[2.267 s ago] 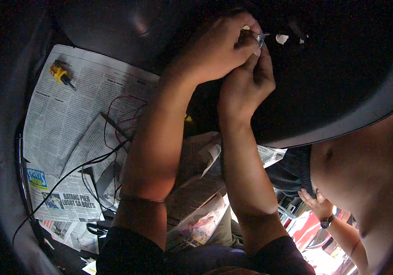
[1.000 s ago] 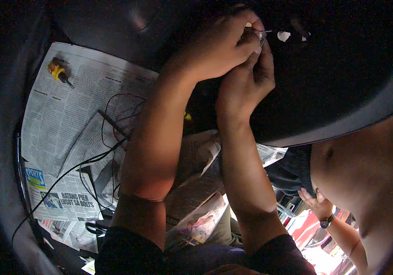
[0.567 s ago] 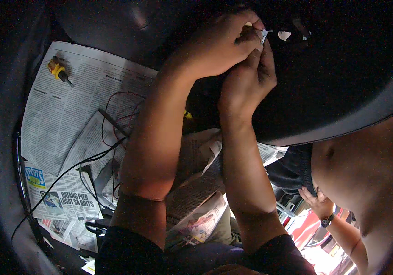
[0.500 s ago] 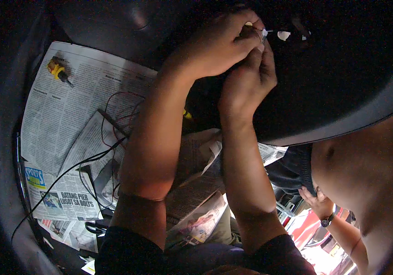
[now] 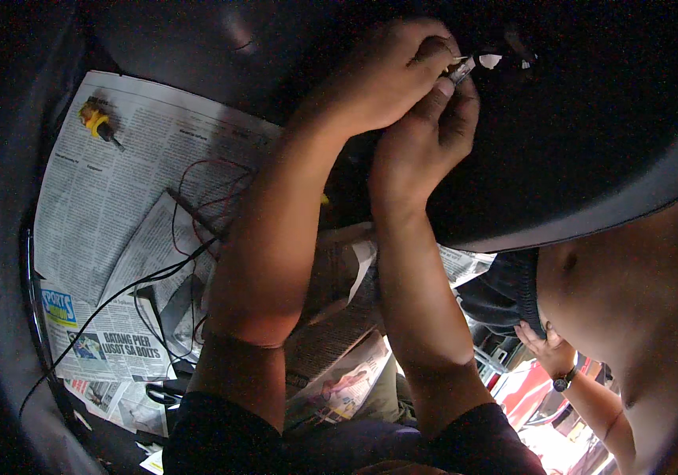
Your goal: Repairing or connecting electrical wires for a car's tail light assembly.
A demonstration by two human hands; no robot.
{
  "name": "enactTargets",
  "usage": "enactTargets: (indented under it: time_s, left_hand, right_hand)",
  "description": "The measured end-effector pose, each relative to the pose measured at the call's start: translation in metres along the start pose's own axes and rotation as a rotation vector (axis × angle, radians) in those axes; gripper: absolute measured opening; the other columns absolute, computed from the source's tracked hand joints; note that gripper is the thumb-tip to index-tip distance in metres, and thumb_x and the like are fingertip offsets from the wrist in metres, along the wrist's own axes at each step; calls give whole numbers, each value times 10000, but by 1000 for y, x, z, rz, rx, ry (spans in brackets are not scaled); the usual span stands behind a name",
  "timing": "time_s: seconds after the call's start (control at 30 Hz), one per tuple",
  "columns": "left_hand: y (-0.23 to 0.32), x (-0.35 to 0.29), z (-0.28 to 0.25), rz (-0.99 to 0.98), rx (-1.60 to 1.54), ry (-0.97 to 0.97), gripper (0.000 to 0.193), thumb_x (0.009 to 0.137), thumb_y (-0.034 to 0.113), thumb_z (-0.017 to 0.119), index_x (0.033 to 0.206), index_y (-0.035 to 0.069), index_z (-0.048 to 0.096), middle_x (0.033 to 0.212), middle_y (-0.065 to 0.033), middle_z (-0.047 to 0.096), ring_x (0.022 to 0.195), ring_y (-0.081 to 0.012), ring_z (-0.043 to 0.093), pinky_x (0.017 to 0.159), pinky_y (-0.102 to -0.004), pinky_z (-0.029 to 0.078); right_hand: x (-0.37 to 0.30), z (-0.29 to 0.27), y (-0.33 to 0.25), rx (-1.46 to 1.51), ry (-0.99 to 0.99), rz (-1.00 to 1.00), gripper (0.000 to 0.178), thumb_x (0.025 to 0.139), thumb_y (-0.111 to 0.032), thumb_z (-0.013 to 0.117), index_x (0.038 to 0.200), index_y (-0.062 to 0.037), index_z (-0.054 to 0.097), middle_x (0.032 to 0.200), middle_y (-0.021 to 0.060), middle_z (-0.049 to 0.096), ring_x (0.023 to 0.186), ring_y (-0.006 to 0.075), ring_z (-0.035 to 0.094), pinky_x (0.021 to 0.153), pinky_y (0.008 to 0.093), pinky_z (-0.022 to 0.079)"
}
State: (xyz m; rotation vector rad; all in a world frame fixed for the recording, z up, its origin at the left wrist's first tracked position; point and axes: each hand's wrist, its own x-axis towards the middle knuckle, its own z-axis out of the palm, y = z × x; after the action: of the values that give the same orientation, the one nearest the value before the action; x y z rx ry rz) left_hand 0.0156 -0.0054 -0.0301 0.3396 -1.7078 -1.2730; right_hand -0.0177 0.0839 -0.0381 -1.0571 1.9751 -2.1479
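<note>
Both my hands are raised close together at the top, beneath a dark panel. My right hand (image 5: 426, 138) pinches a small whitish rectangular piece (image 5: 462, 70) between thumb and fingers; its exact kind is too small to make out. Just above and left of it, my left hand (image 5: 398, 75) has its fingers closed in a pinch, with a thin light tip showing at the fingertips. What that tip belongs to is hidden by the fingers. To the right of the fingertips, a small white part (image 5: 490, 60) shows against the dark area.
Newspaper sheets (image 5: 149, 134) lie at the left, with a yellow-and-black screwdriver-like tool (image 5: 100, 125) on them. Black cable (image 5: 157, 273) and thin red wires (image 5: 196, 164) cross the paper. A dark curved panel edge (image 5: 576, 237) is at right; beyond stands another person (image 5: 616, 293), hand at waist.
My right hand has turned slightly, bringing the whitish piece more into sight and tilting it. My left fingers have shifted a little, and a round pale bit at them no longer shows.
</note>
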Motion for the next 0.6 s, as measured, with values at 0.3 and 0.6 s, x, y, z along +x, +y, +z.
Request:
enactTargets:
  time_s: [0.3,0.6]
  left_hand:
    - [37,-3,-20,-184,-105,-84,216,870,79,719,1061,30,628,903,-84,676,828,-169,660,778,-327,538]
    - [48,5,-28,-199,-124,-137,180,899,44,684,1043,38,577,878,-72,617,843,-147,637,736,-321,514]
  right_hand:
    - [-1,2,-9,-46,8,-96,386,1085,-124,513,1395,106,521,1286,221,661,1137,277,661,1009,362,517]
    - [1,2,-8,-122,8,-160,356,1052,3,499,1396,89,520,1274,177,659,1156,225,653,1003,321,515]
